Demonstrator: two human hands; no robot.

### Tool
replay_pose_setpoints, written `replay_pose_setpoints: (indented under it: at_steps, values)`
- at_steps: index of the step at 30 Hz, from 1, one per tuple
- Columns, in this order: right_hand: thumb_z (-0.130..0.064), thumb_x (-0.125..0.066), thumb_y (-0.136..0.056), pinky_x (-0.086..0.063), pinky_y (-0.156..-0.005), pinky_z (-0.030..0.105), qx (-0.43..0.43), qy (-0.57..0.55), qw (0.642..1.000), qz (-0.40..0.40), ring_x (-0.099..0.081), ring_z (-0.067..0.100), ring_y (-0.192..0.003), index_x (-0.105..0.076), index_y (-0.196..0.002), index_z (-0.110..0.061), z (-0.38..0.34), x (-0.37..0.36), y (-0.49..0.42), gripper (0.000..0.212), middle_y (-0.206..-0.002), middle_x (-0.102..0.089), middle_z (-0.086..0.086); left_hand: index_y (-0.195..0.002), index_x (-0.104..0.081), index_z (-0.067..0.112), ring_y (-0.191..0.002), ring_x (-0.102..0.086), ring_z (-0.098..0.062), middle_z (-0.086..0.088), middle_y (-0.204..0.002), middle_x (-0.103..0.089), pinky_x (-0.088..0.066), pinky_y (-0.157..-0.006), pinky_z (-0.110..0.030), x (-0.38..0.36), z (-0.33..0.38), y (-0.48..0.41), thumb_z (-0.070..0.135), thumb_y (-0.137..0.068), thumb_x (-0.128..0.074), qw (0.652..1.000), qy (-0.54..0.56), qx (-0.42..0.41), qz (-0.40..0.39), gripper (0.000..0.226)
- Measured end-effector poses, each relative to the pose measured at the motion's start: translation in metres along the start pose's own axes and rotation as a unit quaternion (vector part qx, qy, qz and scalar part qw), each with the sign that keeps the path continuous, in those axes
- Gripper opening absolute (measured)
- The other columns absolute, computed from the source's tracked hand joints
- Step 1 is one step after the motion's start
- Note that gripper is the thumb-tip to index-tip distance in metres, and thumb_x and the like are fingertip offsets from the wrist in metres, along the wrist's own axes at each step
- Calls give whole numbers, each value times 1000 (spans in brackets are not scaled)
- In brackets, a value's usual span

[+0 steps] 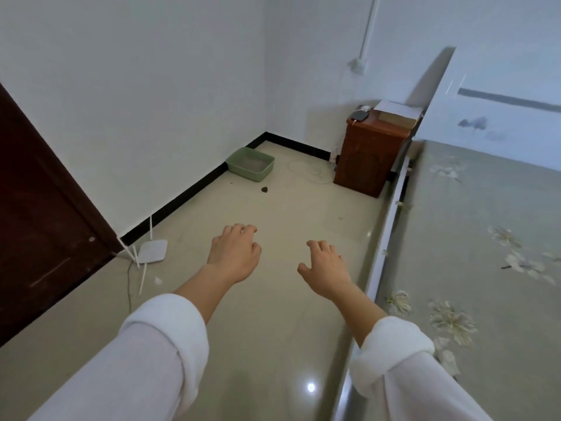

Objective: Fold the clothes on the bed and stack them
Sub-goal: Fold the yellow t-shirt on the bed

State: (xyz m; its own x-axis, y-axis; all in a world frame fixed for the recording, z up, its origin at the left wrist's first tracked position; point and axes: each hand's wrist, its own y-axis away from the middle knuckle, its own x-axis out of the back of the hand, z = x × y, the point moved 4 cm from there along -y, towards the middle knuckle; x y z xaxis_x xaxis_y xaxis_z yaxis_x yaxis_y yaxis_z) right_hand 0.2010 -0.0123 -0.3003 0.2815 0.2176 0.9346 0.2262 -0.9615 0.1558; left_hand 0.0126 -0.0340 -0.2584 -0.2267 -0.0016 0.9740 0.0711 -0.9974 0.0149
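No clothes anywhere in view: only a bare stretch of the bed (485, 238) on the right, floral sheet lying flat. Probably further right or nearer, outside the frame; cannot tell which.

Biggest risk, therefore: turning or reaching blind toward the bed, head aimed at the floor rather than the mattress, and catching a shin or hip on the pale side rail (383, 253) running near to far just right of the right hand. Next, judging by the layout: backing left into the dark door (39, 223) standing along the near-left wall. Smaller hazards underfoot: a white router (152, 251) with thin antennas and a trailing wire at the door's foot, easy to kick or snag; a loose coil of cable (306, 173) at the far end, in front of the wooden nightstand (367, 153); a small dark scrap (264, 189) near the green tray (250, 164) in the far corner.

Left hand (235, 255) and right hand (326, 268) both out over the floor, palms down, fingers loosely curled, grasping nothing, apart from each other. White sleeves rolled back off the wrists, so little there to snag.

Room for moving: broad glossy floor (273, 202) between left wall and bed, open down the middle from near to far. Hemmed on the right by the rail, at the far right by the nightstand tight against the headboard (485, 86), on the left by black skirting, door and router. Best lane, at a guess: straight up the middle, then a turn right to face the bed.
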Motion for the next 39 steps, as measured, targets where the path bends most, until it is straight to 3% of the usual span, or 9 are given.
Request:
replay_pose_setpoints:
  at_steps: [16,25,32,39]
  values:
    - [-34,-48,-94,-33,-106,44,-204,-45,977,44,-37,26,-130,-31,-143,-16,76,61,-233,55,-143,-39,6,-138,-40,19,-126,-37,-23,-5,-139,-45,-35,-98,-39,-25,71,-333,27,-96,-35,978,13,-196,-73,43]
    - [-33,-50,-92,-37,-104,43,-311,-28,946,83,-40,28,-125,-37,-136,-14,200,137,-330,49,-137,-43,9,-139,-41,19,-125,-39,-23,-5,-138,-46,-36,-98,-39,-58,211,-485,27,-96,-37,941,58,-316,-101,44]
    - [-33,-51,-92,-36,-103,42,-362,-50,923,120,-40,28,-126,-37,-138,-15,326,196,-426,51,-138,-43,9,-138,-41,19,-122,-40,-23,-4,-137,-46,-38,-93,-38,-88,342,-621,26,-97,-38,924,69,-361,-103,42]
    - [-34,-51,-92,-32,-105,45,-414,-47,899,134,-38,28,-130,-33,-143,-14,436,260,-508,57,-141,-42,9,-141,-39,20,-133,-31,-22,-3,-143,-42,-29,-108,-44,-110,461,-734,33,-98,-37,904,37,-412,-109,45]
